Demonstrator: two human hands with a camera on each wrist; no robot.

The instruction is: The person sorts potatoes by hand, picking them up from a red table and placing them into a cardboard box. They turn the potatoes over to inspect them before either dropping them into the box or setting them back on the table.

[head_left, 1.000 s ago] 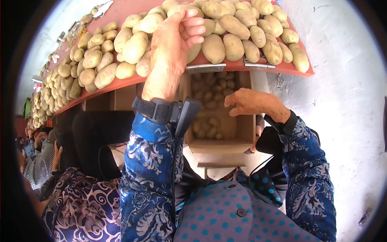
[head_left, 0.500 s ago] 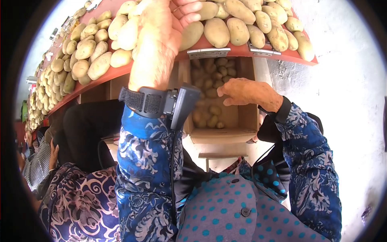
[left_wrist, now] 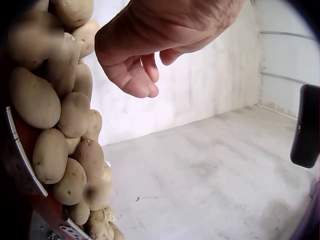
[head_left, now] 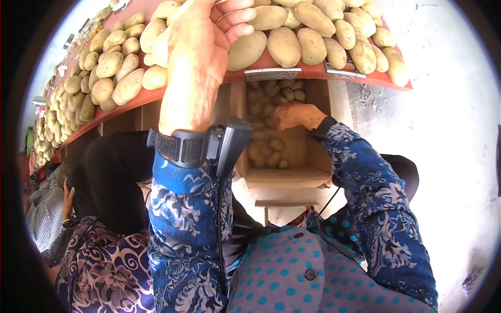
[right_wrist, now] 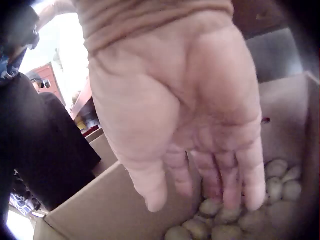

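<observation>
In the head view the left hand [head_left: 194, 62] is over the potatoes [head_left: 284, 47] piled on the red table [head_left: 386, 77], palm partly turned up. Its fingers bend loosely and hold nothing visible in the left wrist view, where the hand [left_wrist: 165, 32] is beside the pile. The right hand [head_left: 299, 116] reaches down into a cardboard box [head_left: 287, 180] below the table edge. Seen from the right wrist, that hand [right_wrist: 180, 110] has its fingers extended downward, the fingertips at or just above smaller potatoes [right_wrist: 227, 232]. Whether they touch is unclear.
Metal hinges [head_left: 273, 74] sit on the table's front edge. More potatoes [head_left: 65, 112] stretch along the table to the left. A person in a patterned top [head_left: 112, 266] sits close on the left. A pale wall [head_left: 443, 130] stands on the right, and a small stool [head_left: 287, 203] is below the box.
The right hand has moved left and farther into the box, its sleeve now over the box's right side. Since the oldest frame, the left hand appears shifted slightly left in the view.
</observation>
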